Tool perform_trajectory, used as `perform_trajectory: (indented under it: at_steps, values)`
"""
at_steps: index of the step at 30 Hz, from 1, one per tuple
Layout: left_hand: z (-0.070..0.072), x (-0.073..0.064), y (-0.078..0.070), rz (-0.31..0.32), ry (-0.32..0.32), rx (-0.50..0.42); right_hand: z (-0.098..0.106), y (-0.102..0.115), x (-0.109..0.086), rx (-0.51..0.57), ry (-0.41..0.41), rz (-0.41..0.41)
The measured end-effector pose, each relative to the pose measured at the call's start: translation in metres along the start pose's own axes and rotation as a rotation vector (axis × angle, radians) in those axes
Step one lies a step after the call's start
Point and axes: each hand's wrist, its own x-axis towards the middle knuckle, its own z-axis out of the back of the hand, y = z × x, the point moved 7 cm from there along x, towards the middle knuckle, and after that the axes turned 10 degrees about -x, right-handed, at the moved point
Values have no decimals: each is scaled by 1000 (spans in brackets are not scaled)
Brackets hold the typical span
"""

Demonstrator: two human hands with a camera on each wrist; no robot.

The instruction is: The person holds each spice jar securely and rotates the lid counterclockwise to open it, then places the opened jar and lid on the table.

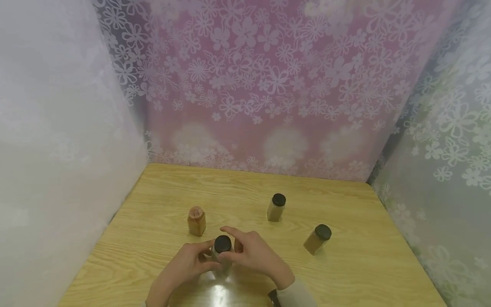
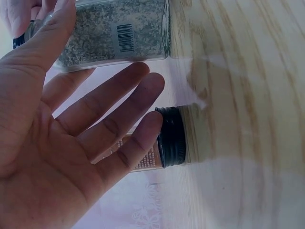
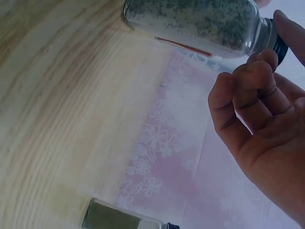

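My left grip (image 1: 186, 261) pinches the jar (image 2: 102, 36), right grip (image 1: 256, 254) maybe its lid (image 1: 223, 244); hard twists could tip it toward six o'clock.

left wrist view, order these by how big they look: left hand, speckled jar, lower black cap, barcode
1. left hand
2. speckled jar
3. lower black cap
4. barcode
The hand's nearness probably inflates it.
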Motion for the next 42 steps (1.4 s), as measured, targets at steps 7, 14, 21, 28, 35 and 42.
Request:
perform_trajectory:
  at_steps: [7,14,21,28,35,42]
  values:
    - [2,0,2,24,-30,33,13,-6,-3,18,-44,17]
    - [3,0,5,54,-38,39,15,-5,-5,23,-31,28]
    - [1,1,5,48,-4,11,12,0,-2,44,-49,2]
    - [1,1,3,39,1,-4,9,0,0,49,-11,-1]
    - [0,-1,0,10,5,-25,-1,2,4,81,52,1]
    - [-1,0,1,15,4,-27,2,8,6,51,-1,32]
